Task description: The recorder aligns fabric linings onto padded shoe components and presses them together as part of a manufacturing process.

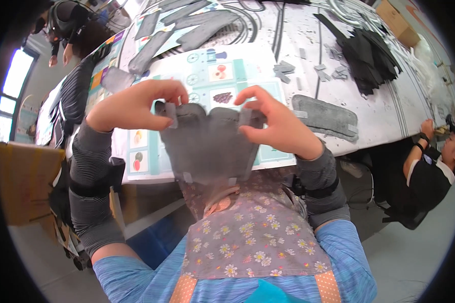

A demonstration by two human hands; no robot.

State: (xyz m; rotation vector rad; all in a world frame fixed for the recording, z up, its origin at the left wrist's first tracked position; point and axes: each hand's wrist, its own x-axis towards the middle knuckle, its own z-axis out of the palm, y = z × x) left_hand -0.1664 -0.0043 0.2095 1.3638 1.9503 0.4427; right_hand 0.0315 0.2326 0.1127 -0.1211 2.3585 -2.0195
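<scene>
In front of my body I hold up a grey padded fabric piece (210, 151), notched at the middle of its upper edge. My left hand (141, 106) grips its upper left corner, thumb and curled fingers around a small light-grey tab (172, 115). At the upper right corner, my right hand (280, 123) is closed in the same way beside another small grey tab (245, 117). More pale tabs show along the lower edge of the piece, which is slightly blurred. To the right of my right hand lies a long grey padded piece (326, 117) with tabs at its ends.
A printed pale-green sheet (258, 55) lies under my hands on the white table (303, 15). Grey padded strips (207, 29) lie at the far left. Small grey tabs (284, 68) and black fabric strips (371, 58) are at the right. Two people (422, 171) are nearby.
</scene>
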